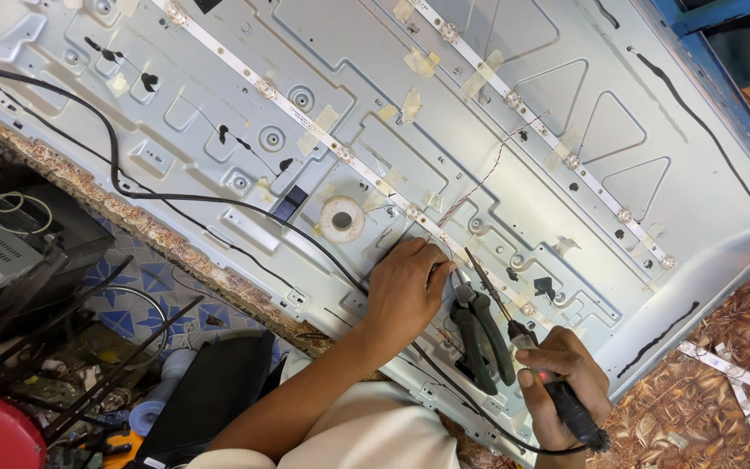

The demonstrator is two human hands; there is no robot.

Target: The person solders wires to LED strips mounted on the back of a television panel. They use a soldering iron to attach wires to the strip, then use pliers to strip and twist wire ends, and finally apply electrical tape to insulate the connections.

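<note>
Item: soldering work on an LED backlight strip (340, 152), fixed diagonally across a large grey metal display back panel (566, 78) that lay on a patterned brown table (722, 391). The right hand (566, 382), at the near right, had its fingers wrapped shut around a black soldering iron (557, 391) with a small red light on its grip; the thin tip (479, 265) reached up and left to the strip, just beside the left fingertips. The left hand (405, 291), near centre, lay palm down with fingers curled and pressed to the strip — whether they pinched a fine wire could not be told. A thin twisted red-and-white wire (488, 174) ran from that spot toward the far right. Black-handled pliers (479, 334) lay on the panel between the two hands, untouched. A spool of solder (341, 219) sat just left of the joint. Step judged: joining a lead to the strip — the next move called for a steady tip and a held wire. Labels: scraps of pale yellow tape (418, 62) along the strips, a small dark rectangular sticker (288, 204) left of the spool; loose white strips (740, 373) at the near right.
</note>
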